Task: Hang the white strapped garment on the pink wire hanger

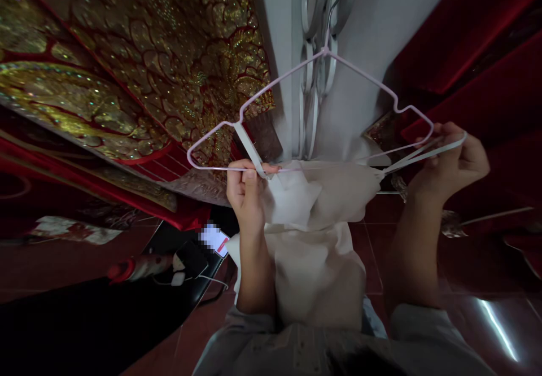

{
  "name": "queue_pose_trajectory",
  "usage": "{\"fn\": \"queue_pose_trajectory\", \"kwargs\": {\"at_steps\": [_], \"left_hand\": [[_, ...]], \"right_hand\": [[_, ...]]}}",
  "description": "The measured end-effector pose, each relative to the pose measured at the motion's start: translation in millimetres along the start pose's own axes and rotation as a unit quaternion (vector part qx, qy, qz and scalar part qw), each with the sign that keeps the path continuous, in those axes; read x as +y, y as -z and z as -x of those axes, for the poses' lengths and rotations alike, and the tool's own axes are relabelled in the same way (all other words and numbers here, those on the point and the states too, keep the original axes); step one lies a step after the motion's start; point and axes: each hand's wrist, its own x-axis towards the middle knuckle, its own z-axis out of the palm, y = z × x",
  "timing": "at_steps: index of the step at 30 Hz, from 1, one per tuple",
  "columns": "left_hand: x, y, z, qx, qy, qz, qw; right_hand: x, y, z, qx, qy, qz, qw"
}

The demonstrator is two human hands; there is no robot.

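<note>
Grey sleeves nearest, cream garment (pixel 322 198) hanging in front of the body, below the hanger (pixel 326 52). Hands apart. Left hand (pixel 246 188) pinches the hanger's bottom bar near the base of one strap (pixel 249 147), which sits over the left notch. Right hand (pixel 459 164) is at the hanger's right end, other strap (pixel 444 147) stretched taut around it; can't tell if its fingers close on the wire. Lower left: lit phone (pixel 215 240) on a black tabletop (pixel 203 285). Farther: gold sequined red cloth (pixel 203 54) left, metal rings (pixel 311 99) center, red fabric (pixel 478 77) right.
</note>
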Motion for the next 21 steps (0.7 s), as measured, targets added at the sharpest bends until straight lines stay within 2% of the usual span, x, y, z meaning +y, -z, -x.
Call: {"fn": "queue_pose_trajectory", "kwargs": {"at_steps": [5, 8, 12, 17, 21], "left_hand": [[-0.7, 0.3, 0.7, 0.002, 0.006, 0.009, 1.0], [-1.5, -0.3, 1.5, 0.0, 0.017, 0.018, 1.0], [-3.0, -2.0, 1.1, 0.006, 0.028, 0.04, 0.999], [-3.8, -3.1, -0.3, 0.018, 0.043, 0.036, 0.998], [-4.6, -3.5, -0.2, 0.021, 0.056, 0.049, 0.997]], "right_hand": [[-12.6, -14.7, -1.3, -0.051, -0.063, 0.022, 0.996], [-25.5, -27.7, -4.0, -0.073, -0.054, 0.038, 0.995], [-57.9, -43.3, -9.5, -0.134, -0.05, 0.052, 0.988], [-104.5, -54.2, -15.1, -0.199, -0.067, 0.161, 0.964], [-119.2, -52.9, -21.1, -0.231, -0.06, 0.208, 0.949]]}}
